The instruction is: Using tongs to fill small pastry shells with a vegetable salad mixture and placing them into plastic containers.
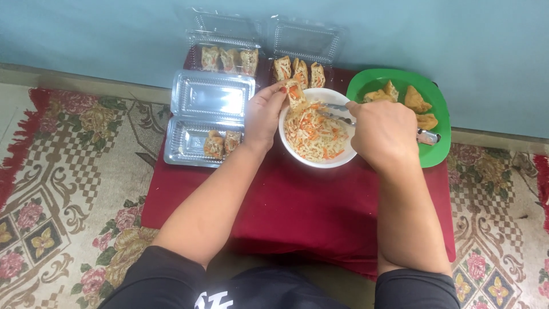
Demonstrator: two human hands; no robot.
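Tabletop (pixel 297 212) under red cloth carries white bowl (pixel 316 133) of shredded filling, centre. Left hand (pixel 263 114) grip pinching stuffed fried piece (pixel 295 94) over bowl's far-left rim. Right hand (pixel 383 134) grip closed round metal utensil (pixel 426 136).

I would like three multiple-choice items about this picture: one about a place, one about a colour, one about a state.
1. Where is the green plate?
A. right of the white bowl
B. on the carpet
C. inside a plastic box

2. What colour is the cloth?
A. blue
B. dark red
C. yellow

3. The left hand is
A. empty
B. flat on the cloth
C. holding a stuffed piece over the bowl

Answers: 1 A, it sits beside the bowl; 2 B, red under everything; 3 C, fingertips pinch it.
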